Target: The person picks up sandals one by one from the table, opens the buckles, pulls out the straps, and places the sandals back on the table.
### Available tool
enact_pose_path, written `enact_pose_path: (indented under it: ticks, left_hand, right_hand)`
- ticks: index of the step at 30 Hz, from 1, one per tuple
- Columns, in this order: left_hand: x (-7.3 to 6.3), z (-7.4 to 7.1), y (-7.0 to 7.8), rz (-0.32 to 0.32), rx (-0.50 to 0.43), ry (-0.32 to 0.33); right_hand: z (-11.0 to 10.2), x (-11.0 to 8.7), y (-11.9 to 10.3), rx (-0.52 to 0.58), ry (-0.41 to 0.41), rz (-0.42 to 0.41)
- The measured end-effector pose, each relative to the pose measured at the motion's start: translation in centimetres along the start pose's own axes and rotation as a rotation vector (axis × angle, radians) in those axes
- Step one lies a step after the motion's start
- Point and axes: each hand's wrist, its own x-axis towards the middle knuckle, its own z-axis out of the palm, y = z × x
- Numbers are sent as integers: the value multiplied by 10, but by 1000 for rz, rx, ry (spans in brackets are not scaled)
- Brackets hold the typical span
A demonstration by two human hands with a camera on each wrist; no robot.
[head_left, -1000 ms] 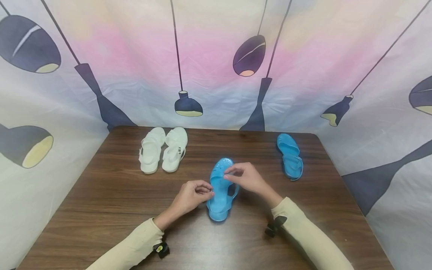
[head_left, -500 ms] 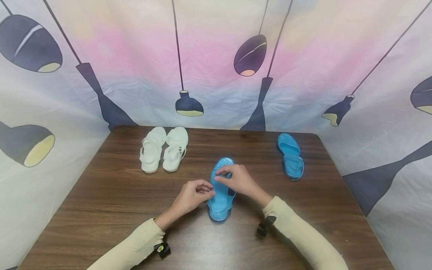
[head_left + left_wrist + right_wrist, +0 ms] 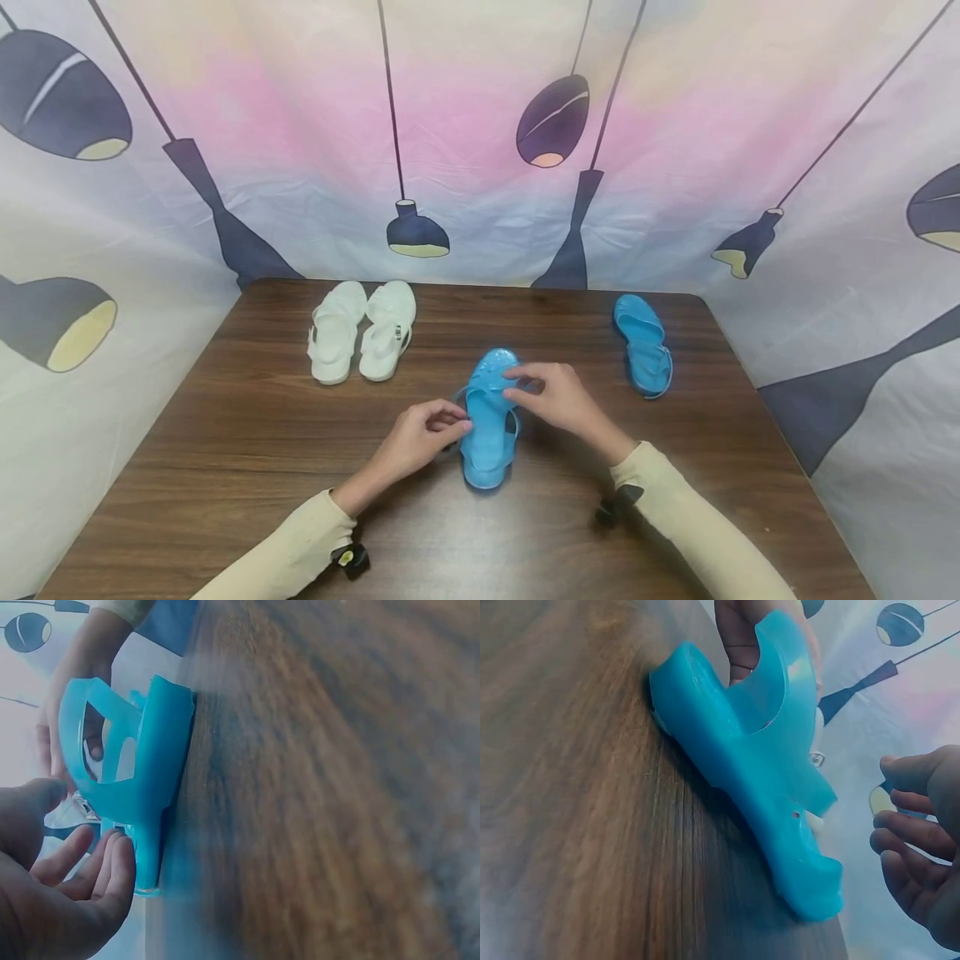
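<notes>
A glossy blue sandal (image 3: 487,442) stands sole down in the middle of the wooden table, toe away from me. My left hand (image 3: 423,433) pinches at its left edge with thumb and forefinger, beside the small metal buckle (image 3: 85,804). From that edge a thin strap end (image 3: 459,392) sticks out to the left. Over the sandal's right front hovers my right hand (image 3: 558,398), thumb and forefinger parted with nothing between them. In the right wrist view, the right fingers (image 3: 911,825) are bent loosely, apart from the sandal.
A second blue sandal (image 3: 643,346) lies at the back right of the table (image 3: 247,417). Two white sandals (image 3: 335,333) stand side by side at the back left. A curtain (image 3: 480,125) printed with lamps hangs behind the table and along both sides.
My right hand first moves left across the sandal, then returns right, fingers now parted. The strap end now shows on the left. My left hand has shifted slightly left.
</notes>
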Motion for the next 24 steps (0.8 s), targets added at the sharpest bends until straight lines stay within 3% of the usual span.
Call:
enact_pose_path:
  ticks: [11,24]
  left_hand:
    - [-8,1,3,-102,47,-52]
    - [-9,7,1,-83,40,-112]
  right_hand:
    - [3,-40,4,61,-58,166]
    - [22,-55,5,130,-193,248]
